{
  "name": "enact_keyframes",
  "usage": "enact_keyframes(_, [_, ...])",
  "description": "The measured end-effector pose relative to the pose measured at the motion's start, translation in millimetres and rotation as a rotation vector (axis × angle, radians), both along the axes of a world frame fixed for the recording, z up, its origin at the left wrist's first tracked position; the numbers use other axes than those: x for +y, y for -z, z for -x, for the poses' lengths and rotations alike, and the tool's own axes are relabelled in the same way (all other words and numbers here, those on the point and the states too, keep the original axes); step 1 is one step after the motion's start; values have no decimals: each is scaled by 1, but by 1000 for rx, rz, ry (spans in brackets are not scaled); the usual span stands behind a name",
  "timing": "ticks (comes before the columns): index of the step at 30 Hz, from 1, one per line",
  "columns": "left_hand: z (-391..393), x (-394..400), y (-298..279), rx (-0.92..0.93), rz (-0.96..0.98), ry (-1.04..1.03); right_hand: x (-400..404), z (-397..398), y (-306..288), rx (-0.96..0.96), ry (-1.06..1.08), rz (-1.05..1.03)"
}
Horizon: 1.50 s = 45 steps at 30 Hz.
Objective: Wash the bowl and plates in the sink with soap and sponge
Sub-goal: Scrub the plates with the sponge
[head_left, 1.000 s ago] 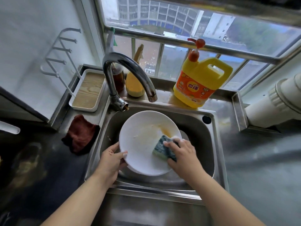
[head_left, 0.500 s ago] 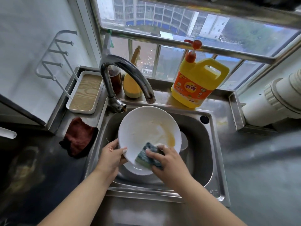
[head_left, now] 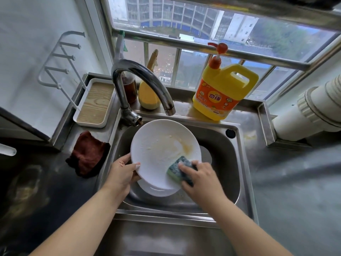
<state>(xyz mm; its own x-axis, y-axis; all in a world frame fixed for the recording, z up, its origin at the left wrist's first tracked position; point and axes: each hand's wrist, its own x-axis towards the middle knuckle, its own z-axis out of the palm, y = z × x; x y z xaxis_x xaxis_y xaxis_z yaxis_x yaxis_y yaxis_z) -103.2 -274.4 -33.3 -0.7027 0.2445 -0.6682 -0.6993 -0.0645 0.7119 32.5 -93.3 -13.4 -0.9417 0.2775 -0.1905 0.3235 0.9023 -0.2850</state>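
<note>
Clearly I am still in the scrubbing stage, nowhere near the end. I hold a round white ceramic plate [head_left: 162,150] tilted up over the stainless steel sink basin [head_left: 232,163], and its face carries a thin soapy film with an orange-yellow sauce smear towards its upper right that is not yet scrubbed off. No water runs from the curved chrome tap [head_left: 142,84] above it, so I judge rinsing is yet to come. Beneath the raised plate I see at least one more white dish [head_left: 158,191] lying in the basin, and a pale rim shows just behind the plate's right edge; whether either is the bowl I cannot tell. These look unwashed, so most of the job is left. The yellow plastic soap jug with an orange label and red pump [head_left: 223,91] stands on the ledge behind the sink, well apart from my hands.

My left hand [head_left: 121,174] grips the plate at its lower left rim, thumb curled over the front face and fingers behind the edge. My right hand [head_left: 201,180] is curled round the blue-green scouring sponge with a yellow-green underside [head_left: 178,170], fingertips [head_left: 181,166] pressing on its top. The sponge lies flat against the plate's lower right part, just below the sauce smear and not touching it.
</note>
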Motion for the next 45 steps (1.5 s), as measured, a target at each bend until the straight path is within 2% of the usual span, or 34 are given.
enact_keyframes(2, [-2,4,0,16,-10,1,-21,-1,2,27,-1,102])
enact_keyframes(7, [-3,9,-2,32,-25,21,-32,-3,-1,66,-22,195])
enact_keyframes(11, [1,5,-3,26,-4,44,4,-5,-2,77,-94,85])
enact_keyframes(16, [4,3,-4,25,17,60,52,-3,-3,-62,60,-57])
enact_keyframes(20, [0,9,-10,25,-2,51,36,1,-9,-72,148,-67])
enact_keyframes(24, [-4,14,-11,48,8,62,-8,-1,-17,-77,111,82])
enact_keyframes(27, [-8,20,-12,56,-7,53,-37,5,-17,-12,66,163])
enact_keyframes(31, [-5,19,-15,60,-7,69,-32,6,-11,31,30,230])
enact_keyframes(35, [4,12,-17,70,31,89,11,1,-7,-10,-21,128])
enact_keyframes(40, [12,4,-27,68,43,311,73,7,-11,-48,34,-29])
enact_keyframes(45, [17,11,-31,73,49,377,84,17,-18,0,58,-117])
